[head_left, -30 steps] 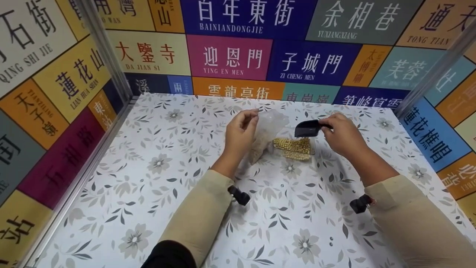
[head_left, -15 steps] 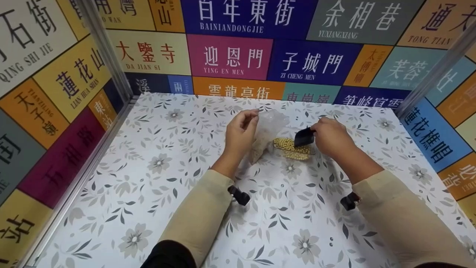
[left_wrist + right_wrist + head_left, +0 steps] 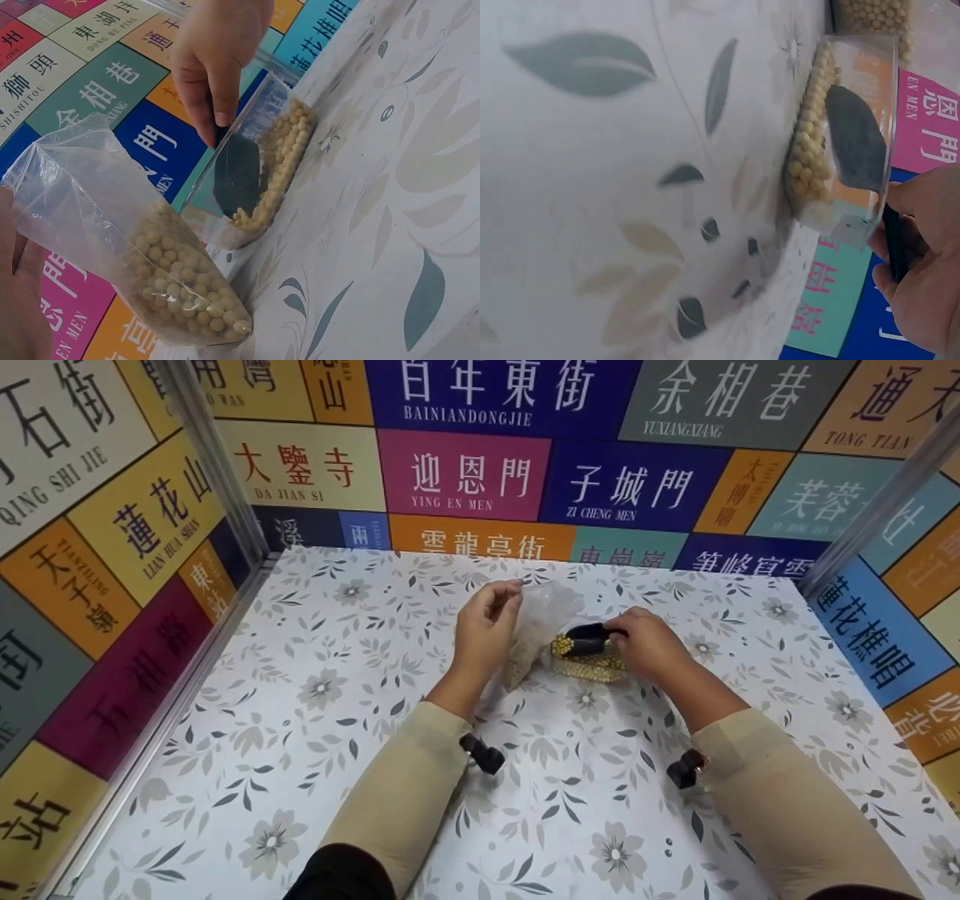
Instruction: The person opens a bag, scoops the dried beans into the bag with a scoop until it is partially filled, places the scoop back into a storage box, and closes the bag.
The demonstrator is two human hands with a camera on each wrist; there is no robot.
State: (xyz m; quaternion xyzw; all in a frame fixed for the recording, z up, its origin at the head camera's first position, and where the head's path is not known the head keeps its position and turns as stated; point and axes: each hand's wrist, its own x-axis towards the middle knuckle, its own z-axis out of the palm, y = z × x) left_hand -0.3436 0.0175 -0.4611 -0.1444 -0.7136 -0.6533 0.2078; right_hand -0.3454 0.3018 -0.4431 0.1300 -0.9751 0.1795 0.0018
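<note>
My right hand (image 3: 651,643) pinches the handle of a black scoop (image 3: 583,640), whose bowl is down inside a clear plastic box (image 3: 259,105) among pale yellow soybeans (image 3: 592,669). In the right wrist view the scoop's bowl (image 3: 855,139) shows through the box wall, and the beans (image 3: 810,157) lie along the bottom. With its fingers at the top edge, my left hand (image 3: 486,626) holds a clear plastic bag (image 3: 546,611) upright, just left of the box. Soybeans (image 3: 180,281) fill the bag's lower part. The left fingertips are partly hidden.
A white table (image 3: 375,750) with a grey floral cover lies under everything. Coloured sign panels (image 3: 465,472) with Chinese lettering stand behind it and on both sides. A small black device (image 3: 484,754) is strapped at the left wrist, another device (image 3: 686,769) at the right.
My right hand has moved left and down, taking the scoop from above the box into the soybeans. The left hand and the bag have stayed put.
</note>
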